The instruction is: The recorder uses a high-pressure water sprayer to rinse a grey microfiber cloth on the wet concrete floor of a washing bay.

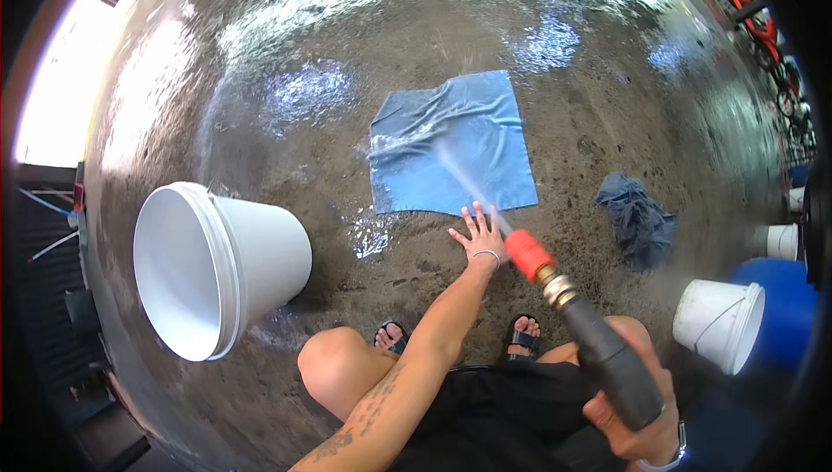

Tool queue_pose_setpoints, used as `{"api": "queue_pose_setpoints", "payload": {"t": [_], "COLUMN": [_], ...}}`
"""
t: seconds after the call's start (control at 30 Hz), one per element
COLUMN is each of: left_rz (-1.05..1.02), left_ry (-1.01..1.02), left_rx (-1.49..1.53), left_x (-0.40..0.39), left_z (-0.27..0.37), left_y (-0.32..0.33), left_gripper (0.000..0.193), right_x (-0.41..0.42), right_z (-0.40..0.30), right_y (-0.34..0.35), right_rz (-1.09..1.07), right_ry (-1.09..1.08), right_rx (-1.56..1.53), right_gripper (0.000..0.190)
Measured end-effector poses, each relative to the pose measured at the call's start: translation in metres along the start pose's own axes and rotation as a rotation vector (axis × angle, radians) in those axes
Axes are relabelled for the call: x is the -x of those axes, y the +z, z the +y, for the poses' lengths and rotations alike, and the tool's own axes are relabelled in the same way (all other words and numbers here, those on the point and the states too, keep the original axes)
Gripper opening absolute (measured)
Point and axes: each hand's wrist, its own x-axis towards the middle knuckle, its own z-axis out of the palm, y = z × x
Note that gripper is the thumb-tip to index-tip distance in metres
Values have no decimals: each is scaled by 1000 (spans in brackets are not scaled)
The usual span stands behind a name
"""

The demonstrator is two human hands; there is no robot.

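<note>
A blue cloth (481, 173) lies spread on the wet floor, wrinkled across its upper part. My left hand (480, 238), fingers spread, reaches down at its near edge; the fingertips touch or nearly touch the hem. In my right hand (640, 420) is a pressure washer spray gun (604, 355) with a red nozzle tip (528, 254). White spray runs from the nozzle onto the middle of the cloth. A crumpled dark blue-grey cloth (637, 222) lies on the floor to the right.
A large white plastic bucket (276, 251) lies on its side at the left. Right of me are a smaller white bucket (708, 322) and a blue container (790, 309). Red motorcycles (757, 30) stand at the far right. The concrete floor (416, 342) is wet and shiny.
</note>
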Motion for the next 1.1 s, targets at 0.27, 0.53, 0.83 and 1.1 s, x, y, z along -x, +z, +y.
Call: {"api": "queue_pose_setpoints", "payload": {"t": [0.27,0.53,0.83,1.1], "left_rz": [6,91,28,92], "left_ry": [2,17,12,34], "left_rx": [-27,-60,-107,-54], "left_x": [4,-4,-5,-9], "left_z": [3,-3,-1,-5], "left_y": [-4,10,10,18], "left_gripper": [112,128,112,132], "right_x": [-2,7,29,27], "right_z": [17,35,32,39], "right_y": [29,61,69,70], "right_rz": [-3,11,-41,-3], "right_ry": [-59,98,25,2], "right_rx": [-106,-406,-243,-284], "right_gripper": [73,71,75,72]}}
